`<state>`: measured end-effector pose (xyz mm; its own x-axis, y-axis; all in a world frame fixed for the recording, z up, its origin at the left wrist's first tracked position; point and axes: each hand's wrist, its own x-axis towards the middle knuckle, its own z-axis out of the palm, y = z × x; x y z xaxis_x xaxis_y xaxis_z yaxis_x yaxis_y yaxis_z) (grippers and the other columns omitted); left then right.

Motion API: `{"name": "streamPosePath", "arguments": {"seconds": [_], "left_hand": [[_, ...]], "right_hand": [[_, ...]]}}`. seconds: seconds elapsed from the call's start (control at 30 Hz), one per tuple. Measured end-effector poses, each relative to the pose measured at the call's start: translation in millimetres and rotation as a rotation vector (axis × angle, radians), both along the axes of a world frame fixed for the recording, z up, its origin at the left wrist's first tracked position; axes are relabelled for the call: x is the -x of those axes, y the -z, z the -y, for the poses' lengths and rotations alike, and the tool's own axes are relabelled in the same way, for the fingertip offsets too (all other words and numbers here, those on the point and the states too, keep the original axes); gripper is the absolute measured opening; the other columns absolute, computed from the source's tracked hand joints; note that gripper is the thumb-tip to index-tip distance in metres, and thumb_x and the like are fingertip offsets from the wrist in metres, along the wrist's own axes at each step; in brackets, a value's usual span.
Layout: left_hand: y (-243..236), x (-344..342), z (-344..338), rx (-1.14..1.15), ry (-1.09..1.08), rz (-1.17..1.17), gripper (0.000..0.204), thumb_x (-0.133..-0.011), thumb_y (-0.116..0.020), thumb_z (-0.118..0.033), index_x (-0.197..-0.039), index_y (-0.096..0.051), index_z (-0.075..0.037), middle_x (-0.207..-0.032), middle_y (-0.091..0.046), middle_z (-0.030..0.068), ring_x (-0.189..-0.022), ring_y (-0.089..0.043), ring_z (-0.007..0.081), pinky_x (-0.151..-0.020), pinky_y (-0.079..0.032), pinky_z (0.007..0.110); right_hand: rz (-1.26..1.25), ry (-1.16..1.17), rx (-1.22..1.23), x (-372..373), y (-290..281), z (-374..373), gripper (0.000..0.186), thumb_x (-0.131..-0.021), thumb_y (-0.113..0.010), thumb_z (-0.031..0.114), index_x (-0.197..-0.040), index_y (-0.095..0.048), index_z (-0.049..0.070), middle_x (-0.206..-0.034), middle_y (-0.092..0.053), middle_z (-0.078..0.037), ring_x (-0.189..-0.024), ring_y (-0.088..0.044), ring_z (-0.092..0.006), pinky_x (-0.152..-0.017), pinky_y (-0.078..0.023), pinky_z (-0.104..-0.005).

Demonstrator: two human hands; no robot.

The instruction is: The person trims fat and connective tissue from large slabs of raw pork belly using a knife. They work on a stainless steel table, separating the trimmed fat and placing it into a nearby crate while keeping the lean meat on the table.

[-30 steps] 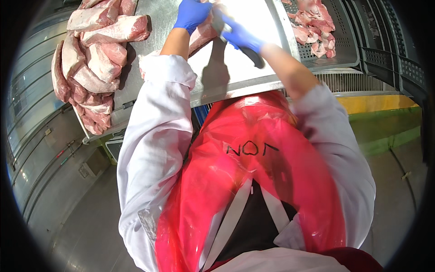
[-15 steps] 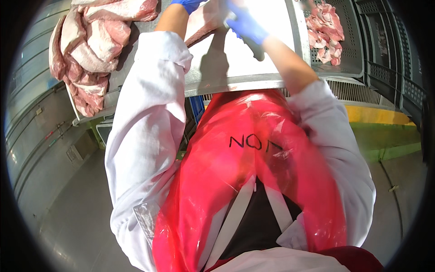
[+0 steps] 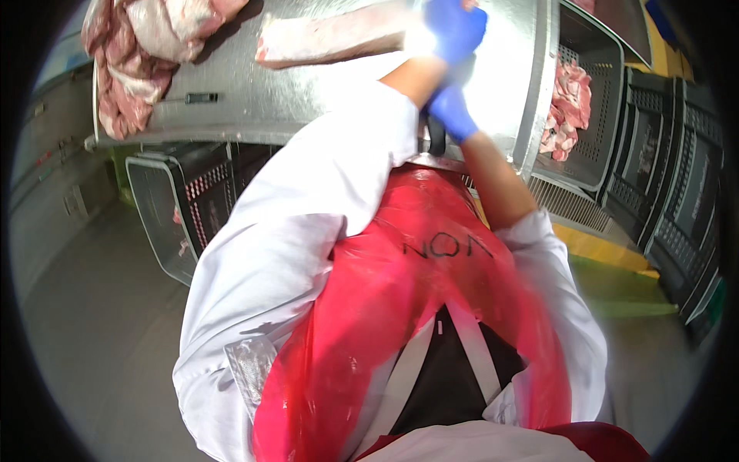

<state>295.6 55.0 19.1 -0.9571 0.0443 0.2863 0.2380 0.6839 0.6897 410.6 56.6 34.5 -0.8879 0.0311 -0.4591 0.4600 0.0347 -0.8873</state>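
Note:
My left hand [image 3: 454, 31], in a blue glove, is at the top of the view with fingers curled; what it grips is hard to make out beside a small pink bit and glare. My right hand [image 3: 454, 112], also gloved, is below it, closed on a knife with a dark handle [image 3: 436, 137] near the table's front edge; the blade is hidden. A long pale pink strip of meat [image 3: 331, 38] lies on the steel table [image 3: 269, 104] left of my hands. A pile of meat pieces [image 3: 138, 54] sits at the table's left end.
A perforated crate [image 3: 604, 115] with meat scraps [image 3: 568, 108] stands right of the table, beside more dark crates [image 3: 677, 177]. Another crate [image 3: 158, 215] is below the table at left. A small dark-handled tool [image 3: 202, 98] lies near the front left edge. A red apron [image 3: 369, 300] covers my front.
My left hand has moved right, leaving the meat strip lying to its left. My right hand with the knife has moved down toward the front edge. The view has shifted, revealing the lower left crate.

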Motion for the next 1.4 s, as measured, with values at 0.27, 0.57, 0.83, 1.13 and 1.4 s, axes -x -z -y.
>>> {"name": "streamPosePath", "arguments": {"seconds": [0.27, 0.57, 0.83, 1.13, 1.4], "left_hand": [[-71, -3, 9, -0.547, 0.074, 0.150, 0.016, -0.085, -0.063, -0.014, -0.091, -0.062, 0.001, -0.078, -0.062, 0.0266, -0.078, -0.062, 0.0487, -0.072, -0.051, 0.053], [-92, -2, 8, -0.679, 0.016, -0.049, 0.017, -0.080, -0.068, -0.014, -0.084, -0.063, 0.002, -0.071, -0.065, 0.0168, -0.061, -0.065, 0.0277, -0.061, -0.052, 0.037], [-128, -11, 32, -0.774, 0.155, 0.031, 0.012, -0.076, -0.066, -0.007, -0.082, -0.060, 0.001, -0.065, -0.060, 0.0157, -0.058, -0.063, 0.0290, -0.059, -0.051, 0.036], [-171, -15, 58, -0.990, 0.228, 0.096, 0.012, -0.077, -0.065, -0.003, -0.080, -0.054, 0.002, -0.067, -0.060, 0.0132, -0.058, -0.062, 0.0260, -0.059, -0.051, 0.036], [-204, -34, 74, -1.045, 0.334, 0.074, 0.013, -0.076, -0.060, 0.001, -0.076, -0.048, -0.001, -0.070, -0.060, 0.0125, -0.060, -0.060, 0.0236, -0.058, -0.049, 0.035]], "right_hand": [[-0.176, -0.276, 0.021, 17, 106, -5, 0.037, -0.099, -0.063, 0.021, -0.131, -0.051, 0.005, -0.114, -0.062, -0.007, -0.106, -0.059, -0.0160, -0.092, -0.048, -0.0309], [-0.455, 0.353, -0.619, 56, 8, 123, 0.036, -0.097, -0.060, 0.015, -0.129, -0.047, 0.006, -0.087, -0.063, -0.009, -0.067, -0.060, -0.0164, -0.059, -0.052, -0.0318], [-0.121, -0.008, -0.143, 23, 14, 117, 0.076, -0.096, -0.051, 0.013, -0.163, -0.014, 0.014, -0.081, -0.066, -0.013, -0.062, -0.063, -0.0195, -0.056, -0.054, -0.0340], [0.164, -0.098, -0.316, 50, -28, 176, 0.077, -0.094, -0.054, 0.017, -0.161, -0.018, 0.011, -0.078, -0.066, -0.011, -0.057, -0.063, -0.0230, -0.057, -0.055, -0.0369], [0.088, -0.086, -0.082, 86, 9, 201, 0.085, -0.094, -0.051, 0.013, -0.163, -0.001, 0.016, -0.089, -0.066, -0.011, -0.062, -0.064, -0.0194, -0.055, -0.055, -0.0342]]}}
